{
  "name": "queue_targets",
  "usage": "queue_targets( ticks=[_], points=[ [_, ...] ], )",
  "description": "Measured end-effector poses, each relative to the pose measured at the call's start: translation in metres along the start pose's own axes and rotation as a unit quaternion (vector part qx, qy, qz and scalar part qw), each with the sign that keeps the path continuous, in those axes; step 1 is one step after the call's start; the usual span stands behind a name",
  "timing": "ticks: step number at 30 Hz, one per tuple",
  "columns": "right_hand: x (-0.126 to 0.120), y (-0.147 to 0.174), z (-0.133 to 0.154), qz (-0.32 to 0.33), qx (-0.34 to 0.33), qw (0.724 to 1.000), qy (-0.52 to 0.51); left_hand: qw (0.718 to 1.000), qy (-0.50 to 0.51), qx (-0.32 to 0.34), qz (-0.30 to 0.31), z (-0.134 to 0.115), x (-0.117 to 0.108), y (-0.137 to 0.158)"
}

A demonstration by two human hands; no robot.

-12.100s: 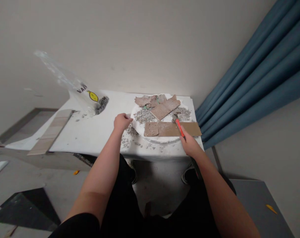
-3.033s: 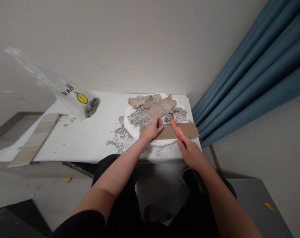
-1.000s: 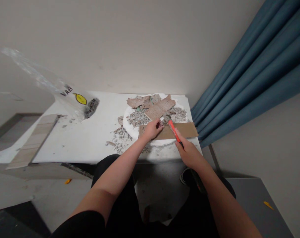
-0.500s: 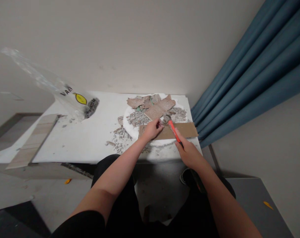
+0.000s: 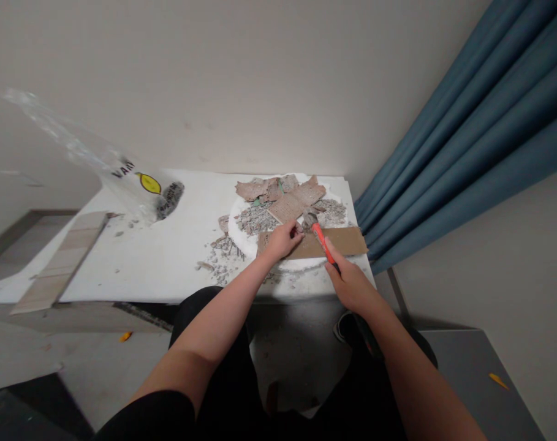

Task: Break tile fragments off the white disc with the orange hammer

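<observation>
My right hand [image 5: 350, 282] is wrapped round the grip of a red-handled hammer [image 5: 321, 237]. The hammer's grey head is low over a brown board [image 5: 342, 242], close beside my left fingertips; whether it touches anything cannot be made out. My left hand [image 5: 284, 237] rests at the board's left part with its fingers pinched together, and what they hold is too small to name. Behind both hands, broken brown bark-like pieces [image 5: 287, 199] and grey crumbs [image 5: 255, 218] are heaped on a round white slab [image 5: 236, 229].
Loose debris [image 5: 220, 260] lies left of the slab on the white tabletop [image 5: 163, 263]. A clear plastic bag [image 5: 135, 190] with dark material in its bottom stands further left, near a wood-patterned strip [image 5: 64, 257]. Blue curtains [image 5: 466, 135] hang at the right edge of the table.
</observation>
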State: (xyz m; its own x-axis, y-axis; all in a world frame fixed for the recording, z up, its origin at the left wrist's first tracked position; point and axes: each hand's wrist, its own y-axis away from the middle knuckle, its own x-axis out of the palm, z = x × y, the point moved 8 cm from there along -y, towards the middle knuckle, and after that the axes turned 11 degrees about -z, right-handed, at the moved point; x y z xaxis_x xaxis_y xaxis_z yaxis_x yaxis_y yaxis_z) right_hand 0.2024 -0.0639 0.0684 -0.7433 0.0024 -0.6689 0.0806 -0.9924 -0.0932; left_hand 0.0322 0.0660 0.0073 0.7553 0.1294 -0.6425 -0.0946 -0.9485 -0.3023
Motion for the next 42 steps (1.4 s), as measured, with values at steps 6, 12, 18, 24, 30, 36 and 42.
queue_targets(
  ticks=[6,12,18,24,30,36,42],
  points=[
    [-0.0006,-0.0002,0.0015,-0.003,-0.006,1.000,0.002,1.000,-0.006,0.001,0.000,-0.0003,-0.0001,-0.0003],
    [-0.0003,-0.0004,0.0015,-0.004,-0.008,1.000,0.007,1.000,-0.011,0.001,-0.002,-0.0005,-0.0001,0.0004],
    [-0.0009,0.0003,0.0022,-0.003,-0.005,1.000,0.007,1.000,-0.010,0.002,-0.006,-0.0017,-0.0016,0.0004],
    [-0.0014,0.0003,0.0026,-0.005,-0.003,1.000,0.011,1.000,-0.013,0.000,-0.005,-0.0005,-0.0001,0.0000],
    [-0.0001,-0.0001,0.0017,-0.002,-0.005,1.000,0.011,1.000,-0.002,-0.003,-0.003,0.0008,0.0003,0.0001],
    [-0.0003,0.0002,0.0027,-0.001,-0.005,1.000,0.011,1.000,0.000,-0.001,-0.002,0.0014,0.0008,-0.0002],
    [-0.0014,0.0005,0.0036,-0.001,-0.005,1.000,0.013,1.000,-0.004,0.000,-0.005,0.0005,0.0001,-0.0002]
  ],
)
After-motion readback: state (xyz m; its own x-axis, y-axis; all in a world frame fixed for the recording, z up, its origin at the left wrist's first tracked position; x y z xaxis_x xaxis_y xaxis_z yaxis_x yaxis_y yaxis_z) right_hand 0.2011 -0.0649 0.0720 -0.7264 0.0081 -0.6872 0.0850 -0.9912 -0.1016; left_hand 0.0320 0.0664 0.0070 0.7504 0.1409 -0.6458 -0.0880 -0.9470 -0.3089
